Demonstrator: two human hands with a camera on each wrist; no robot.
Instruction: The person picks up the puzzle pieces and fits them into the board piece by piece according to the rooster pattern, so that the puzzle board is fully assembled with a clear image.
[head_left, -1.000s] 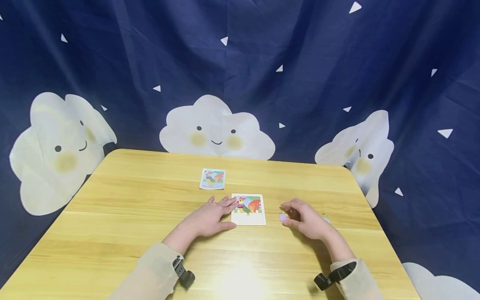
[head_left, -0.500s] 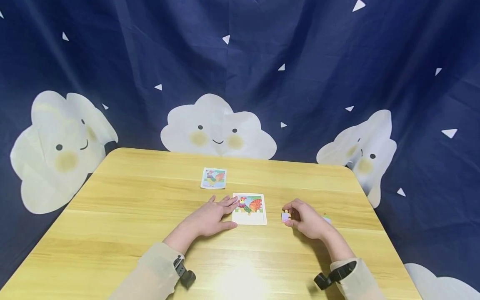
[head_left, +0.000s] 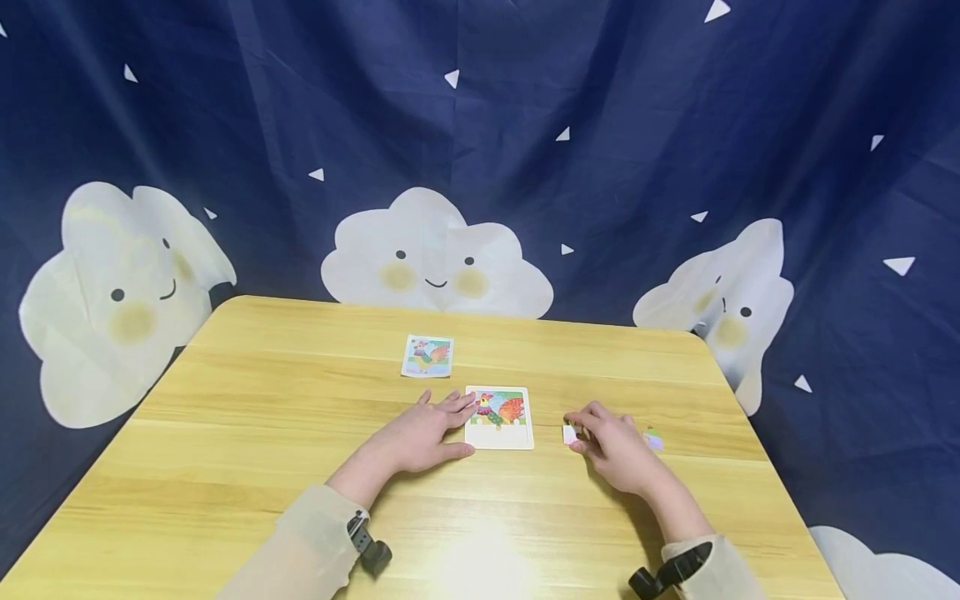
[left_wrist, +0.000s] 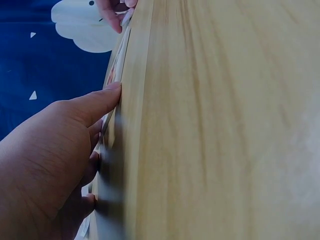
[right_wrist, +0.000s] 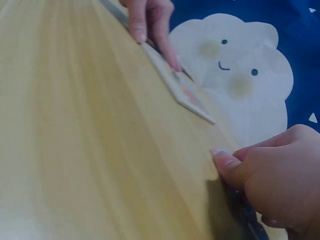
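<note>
A square jigsaw board [head_left: 498, 438] with a white border lies mid-table in the head view. Its upper part shows a colourful rooster; the lower part is white. My left hand [head_left: 423, 435] rests at the board's left side, fingers fairly straight, fingertips on its edge. To the right of the board, my right hand [head_left: 617, 446] pinches a small jigsaw piece [head_left: 569, 435] between thumb and fingers. Just its pale left part shows. Another pale purple piece [head_left: 654, 441] lies beyond that hand, partly hidden by it. In the right wrist view, the pinched piece is mostly hidden behind the thumb [right_wrist: 227, 165].
A picture card [head_left: 427, 357] with a similar rooster lies behind the board, slightly left. The wooden table [head_left: 247, 392] reaches back to a dark blue curtain [head_left: 390, 108] printed with smiling clouds and white triangles. A black strap camera sits on each wrist.
My right hand has tilted slightly with the pinched piece, whose visible face now looks whiter. More of the piece behind that hand shows. My left hand stays on the board.
</note>
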